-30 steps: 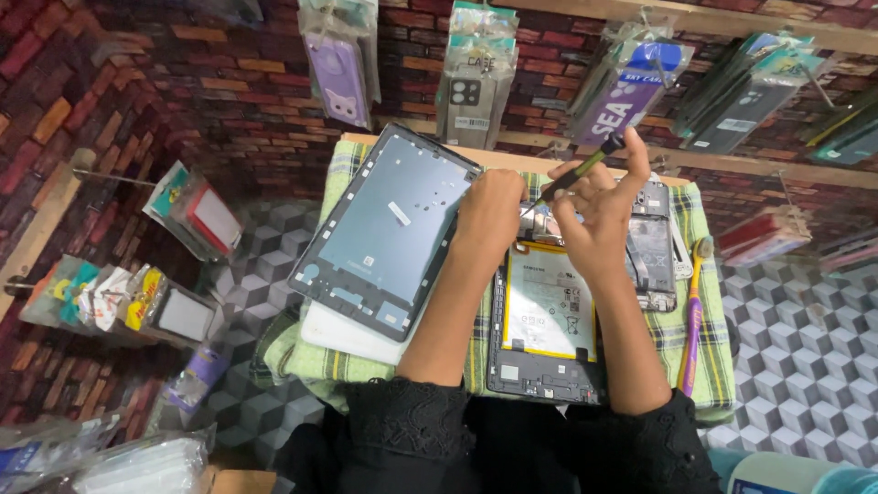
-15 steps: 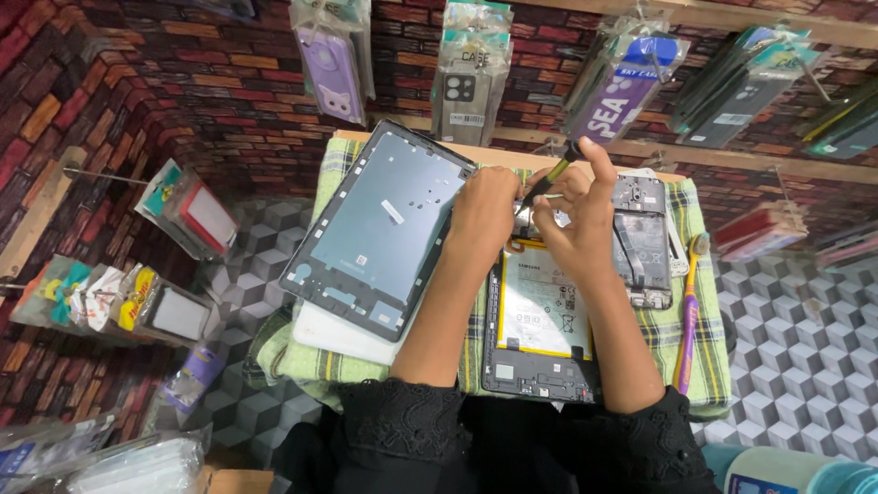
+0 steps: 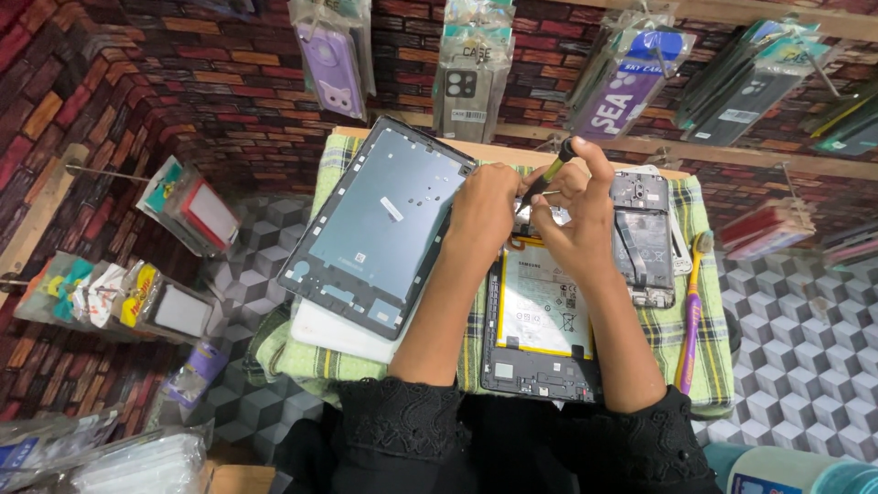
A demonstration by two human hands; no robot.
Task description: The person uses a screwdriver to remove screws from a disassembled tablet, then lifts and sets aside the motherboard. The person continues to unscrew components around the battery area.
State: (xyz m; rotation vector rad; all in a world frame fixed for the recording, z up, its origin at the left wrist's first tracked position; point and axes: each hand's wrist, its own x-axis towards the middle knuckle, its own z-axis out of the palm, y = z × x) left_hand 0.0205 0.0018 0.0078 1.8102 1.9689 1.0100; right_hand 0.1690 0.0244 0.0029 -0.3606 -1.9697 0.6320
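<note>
We are bent over an opened tablet [image 3: 540, 320] lying flat on the checked green cloth [image 3: 713, 366] that covers the surface, its white battery with a yellow edge fully exposed. Our right hand [image 3: 576, 215] is closed around a screwdriver [image 3: 547, 180] with a black and yellow handle, the tip angled down at the tablet's upper edge; our left hand [image 3: 485, 215] is curled beside it, fingers pressed down near the same spot, though we cannot tell whether it pinches anything. The grey back cover [image 3: 380, 224] is already off and rests tilted to the left on a white slab [image 3: 343, 334]. To the right lie an opened phone [image 3: 642, 240] and a purple toothbrush [image 3: 690, 316]. By our judgement the opening is done and work on the inner parts near the top is under way; the battery remains in place.
</note>
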